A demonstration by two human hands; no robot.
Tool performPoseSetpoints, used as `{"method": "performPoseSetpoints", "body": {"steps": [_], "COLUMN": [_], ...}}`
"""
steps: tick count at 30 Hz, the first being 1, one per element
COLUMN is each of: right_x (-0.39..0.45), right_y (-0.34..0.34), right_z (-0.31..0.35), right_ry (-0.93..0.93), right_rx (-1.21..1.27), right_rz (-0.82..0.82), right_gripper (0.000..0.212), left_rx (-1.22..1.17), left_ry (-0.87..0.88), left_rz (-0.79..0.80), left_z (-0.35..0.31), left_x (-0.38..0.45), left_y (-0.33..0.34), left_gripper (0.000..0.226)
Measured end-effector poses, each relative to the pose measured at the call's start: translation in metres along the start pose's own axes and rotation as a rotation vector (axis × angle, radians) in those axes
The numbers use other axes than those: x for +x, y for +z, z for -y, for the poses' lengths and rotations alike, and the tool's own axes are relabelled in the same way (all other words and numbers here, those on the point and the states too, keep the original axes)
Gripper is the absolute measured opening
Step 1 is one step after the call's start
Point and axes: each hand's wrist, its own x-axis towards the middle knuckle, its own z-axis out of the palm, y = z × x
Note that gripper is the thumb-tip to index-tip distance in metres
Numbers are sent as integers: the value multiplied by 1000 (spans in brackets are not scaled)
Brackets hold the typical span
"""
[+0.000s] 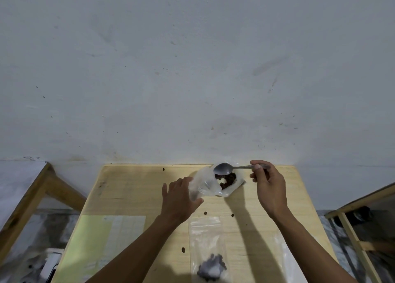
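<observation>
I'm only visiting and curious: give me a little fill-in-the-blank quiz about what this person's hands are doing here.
1. The right hand holds a metal ____ by its handle.
2. The left hand grips a clear plastic ____ with dark pieces inside.
3. A few loose pieces lie scattered on the wooden ____.
Missing words: spoon; bag; table.

Metal spoon (pixel 223 168) level just above open clear bag (pixel 206 185) w/ dark beans (pixel 229 179).
</observation>
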Motion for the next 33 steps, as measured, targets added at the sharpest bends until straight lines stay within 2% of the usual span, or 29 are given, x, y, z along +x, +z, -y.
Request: {"method": "performPoseSetpoints", "body": {"steps": [5, 9, 15, 21, 26, 29, 33], "right_x": [18, 25, 23, 20, 20, 20, 22], "right_y": [2, 15, 40, 53, 57, 54, 42], "right_z": [-36, -53, -61, -87, -101, -103, -93], "right_ry": [74, 39, 40, 334, 659, 731, 705], "right_rx": [-150, -261, -272, -132, 150, 240, 273], "right_rz": [-67, -76, -97, -70, -70, -57, -115], "right_gripper": [20, 22, 24, 26, 21, 17, 16], "left_rx": [25, 77, 119, 120, 127, 110, 55], "left_ry": [-21, -34, -76, -79, -62, -61, -57], "left_rz": [42, 55, 73, 71, 61, 54, 19], "left_z": [2, 1, -1, 0, -1, 1, 3], "left_x": [1, 4, 12, 17, 18, 17, 15], "left_y": [1, 1, 2, 4, 6, 6, 7], "left_gripper": [71, 70, 70, 70, 71, 71, 69]}}
